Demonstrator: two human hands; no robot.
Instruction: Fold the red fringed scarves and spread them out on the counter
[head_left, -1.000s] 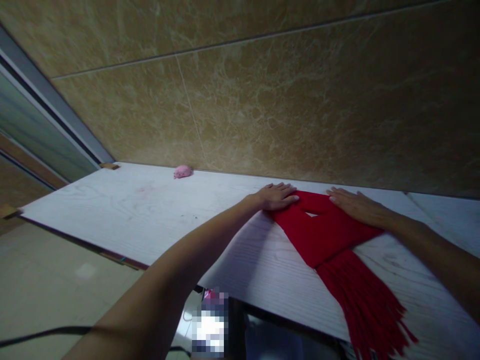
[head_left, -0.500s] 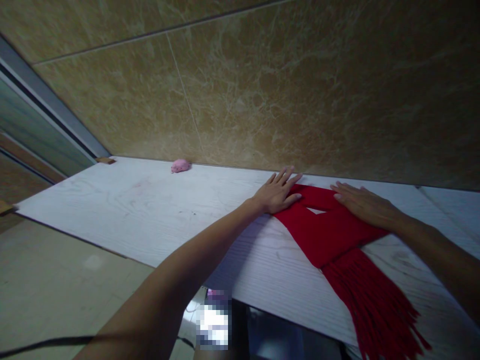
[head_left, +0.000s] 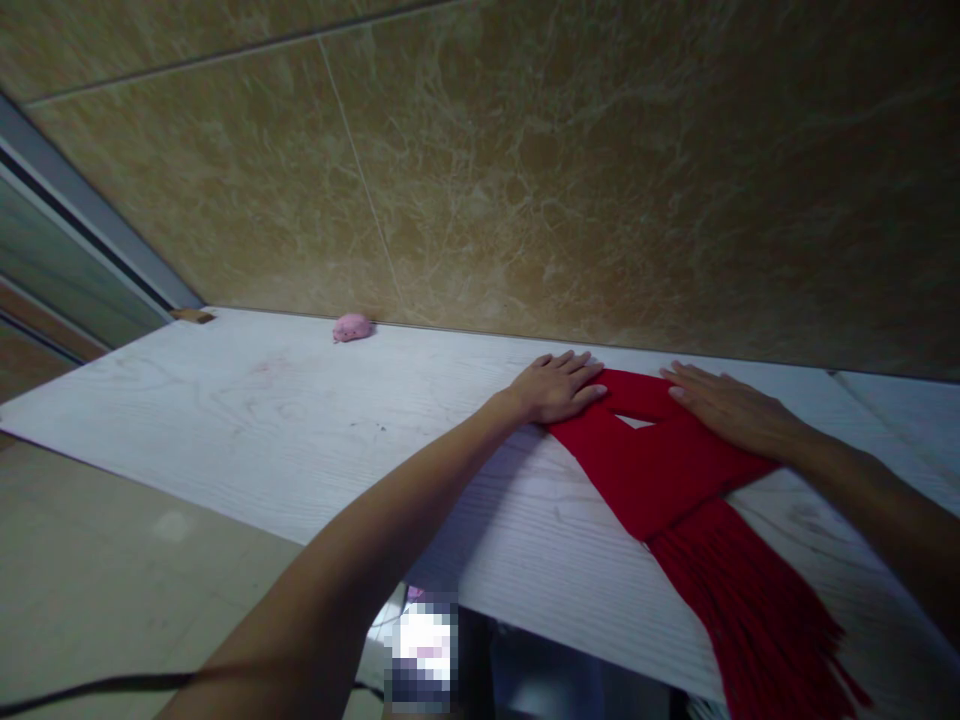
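A red scarf [head_left: 654, 462] lies folded on the white wood-grain table [head_left: 285, 420], its fringe [head_left: 757, 610] trailing toward the near edge. My left hand [head_left: 559, 385] rests flat, palm down, on the scarf's far left corner. Pressed flat on the far right part of the scarf is my right hand [head_left: 724, 405]. A small triangular gap shows the table between the two hands. Neither hand grips anything.
A small pink object [head_left: 351, 327] sits at the back of the table against the brown marble wall [head_left: 525, 180]. A tiled floor [head_left: 112, 580] lies left of the table. A dark cable [head_left: 90, 686] runs along the bottom left.
My left hand's fingers were lifted and spread half a second ago; they now lie flat and together on the scarf. The view has shifted slightly; the right hand has stayed put.
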